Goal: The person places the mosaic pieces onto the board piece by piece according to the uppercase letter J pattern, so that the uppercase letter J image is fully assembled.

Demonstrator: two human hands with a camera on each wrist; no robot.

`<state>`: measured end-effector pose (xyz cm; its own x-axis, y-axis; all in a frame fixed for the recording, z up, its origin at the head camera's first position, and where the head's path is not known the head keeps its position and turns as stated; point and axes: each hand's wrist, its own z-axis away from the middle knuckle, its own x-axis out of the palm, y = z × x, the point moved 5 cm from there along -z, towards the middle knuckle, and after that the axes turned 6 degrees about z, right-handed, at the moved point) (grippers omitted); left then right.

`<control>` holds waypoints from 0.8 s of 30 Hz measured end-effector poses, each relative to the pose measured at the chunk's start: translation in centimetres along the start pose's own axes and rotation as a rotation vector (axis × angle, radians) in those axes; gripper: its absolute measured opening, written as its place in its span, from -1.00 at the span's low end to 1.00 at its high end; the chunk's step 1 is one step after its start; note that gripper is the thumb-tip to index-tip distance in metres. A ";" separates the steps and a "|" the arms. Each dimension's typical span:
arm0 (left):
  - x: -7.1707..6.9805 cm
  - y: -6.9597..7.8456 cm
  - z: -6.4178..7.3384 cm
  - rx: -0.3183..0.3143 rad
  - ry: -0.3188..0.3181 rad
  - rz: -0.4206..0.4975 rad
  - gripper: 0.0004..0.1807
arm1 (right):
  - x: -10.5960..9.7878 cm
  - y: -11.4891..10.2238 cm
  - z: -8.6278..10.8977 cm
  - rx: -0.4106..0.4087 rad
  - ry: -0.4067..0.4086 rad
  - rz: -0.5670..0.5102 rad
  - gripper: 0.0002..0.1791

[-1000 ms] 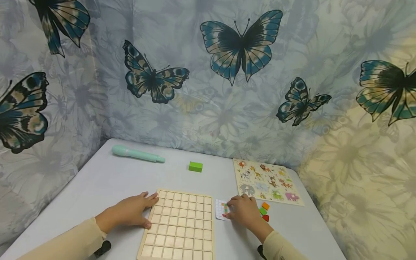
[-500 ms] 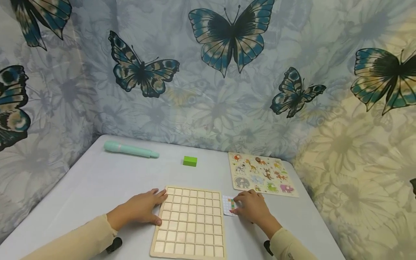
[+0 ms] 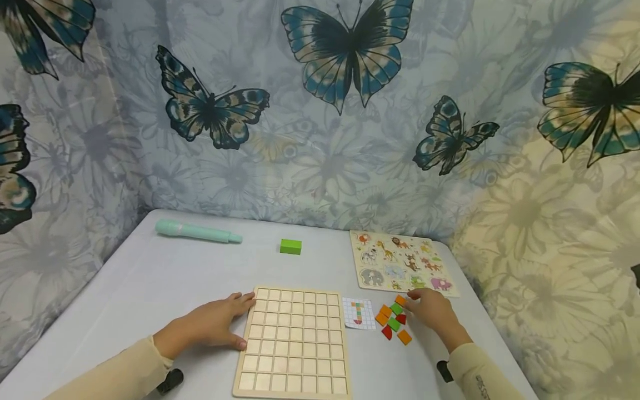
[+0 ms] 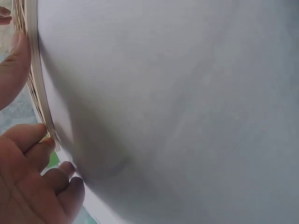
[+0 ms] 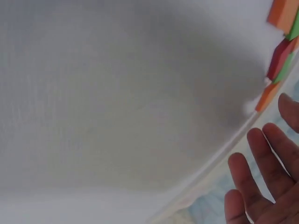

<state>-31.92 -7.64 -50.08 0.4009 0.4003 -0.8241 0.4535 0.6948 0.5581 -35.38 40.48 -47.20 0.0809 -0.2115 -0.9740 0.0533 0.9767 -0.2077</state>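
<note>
My left hand [image 3: 210, 325] rests along the left edge of a wooden grid board [image 3: 280, 349], thumb and fingertips right at its rim. In the left wrist view, the fingers [image 4: 39, 144] reach the board's side. Right of the board lies a small pattern card [image 3: 368, 316] with a coloured figure printed on a grid. Several loose tiles sit beside it: orange squares [image 3: 404, 336], green squares [image 3: 394, 324] and red quarter-round pieces [image 3: 386, 333]. My right hand [image 3: 435, 314] is just right of these tiles, fingers loosely extended, fingertips close to an orange and a red tile.
Behind the tiles, an animal picture puzzle board [image 3: 380, 266] lies flat. A green block [image 3: 290, 246] stands at the back middle of the white table [image 3: 200, 272]. A mint-green microphone-shaped object [image 3: 197, 230] lies at the back left. Butterfly-printed cloth walls enclose the table.
My right hand has moved right, off the pattern card and past the coloured tiles, which now show in full. The left hand stays at the board's edge. The head view has shifted.
</note>
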 end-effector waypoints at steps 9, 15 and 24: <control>0.3 -0.8 0.1 -0.007 -0.022 0.001 0.11 | 0.9 0.0 -0.8 0.039 -0.062 -0.008 -0.64; 0.3 -1.0 -0.3 -0.027 -0.037 -0.016 0.12 | 0.3 0.4 -0.9 0.037 -0.047 -0.018 -0.61; 0.1 -0.7 -0.1 -0.020 -0.039 -0.009 0.10 | 1.2 -10.9 -0.3 -0.192 -0.007 -0.073 -0.74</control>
<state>-32.25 -7.98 -50.56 0.4279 0.3710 -0.8242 0.4415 0.7099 0.5488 -36.19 29.59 -46.17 0.0903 -0.2814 -0.9553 -0.1310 0.9476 -0.2915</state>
